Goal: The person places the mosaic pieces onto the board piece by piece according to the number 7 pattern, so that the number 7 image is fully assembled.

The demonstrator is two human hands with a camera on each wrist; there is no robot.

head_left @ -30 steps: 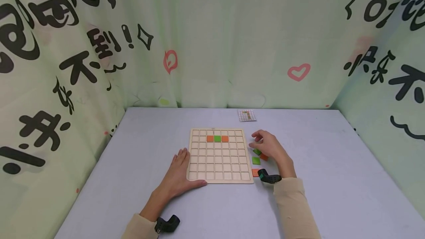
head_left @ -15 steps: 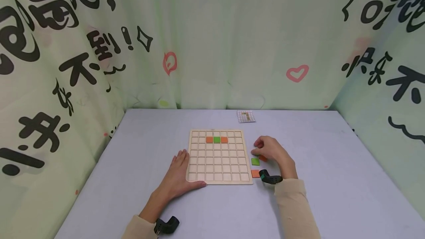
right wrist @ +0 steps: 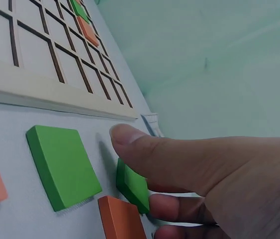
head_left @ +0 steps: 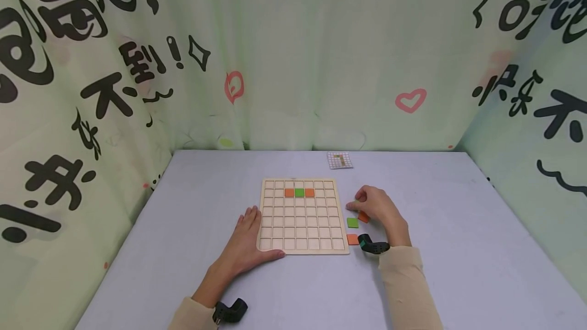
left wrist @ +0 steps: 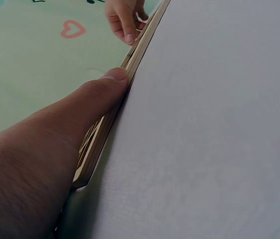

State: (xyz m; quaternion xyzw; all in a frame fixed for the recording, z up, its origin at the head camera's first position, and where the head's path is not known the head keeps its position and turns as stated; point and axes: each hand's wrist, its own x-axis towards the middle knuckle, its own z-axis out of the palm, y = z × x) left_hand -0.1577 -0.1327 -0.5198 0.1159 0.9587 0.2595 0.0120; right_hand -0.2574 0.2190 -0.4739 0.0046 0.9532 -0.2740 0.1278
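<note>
A square wooden grid board (head_left: pixel 300 223) lies on the table; two orange tiles (head_left: pixel 289 193) flank a green tile (head_left: pixel 299 193) in one of its upper rows. My left hand (head_left: pixel 245 241) rests along the board's left side with straight fingers, its thumb pressing the front edge. Beyond the board's right edge, my right hand (head_left: pixel 378 205) pinches a tilted green tile (right wrist: pixel 132 186) between thumb and fingers; the head view hides most of that tile. Close by lie another green tile (right wrist: pixel 64 167) and an orange tile (right wrist: pixel 121 219). Nearer the front is one more orange tile (head_left: pixel 352 239).
Behind the board lies a small card (head_left: pixel 340 160) printed with a grid and a coloured pattern. A pale cloth with black lettering and red hearts (head_left: pixel 410 101) surrounds the table (head_left: pixel 458 218) at the back and sides. Black wrist devices (head_left: pixel 230 310) are on both arms.
My right hand has closed its fingers over the upper green tile beside the board, which was visible below the hand earlier. The left hand and the board stay put.
</note>
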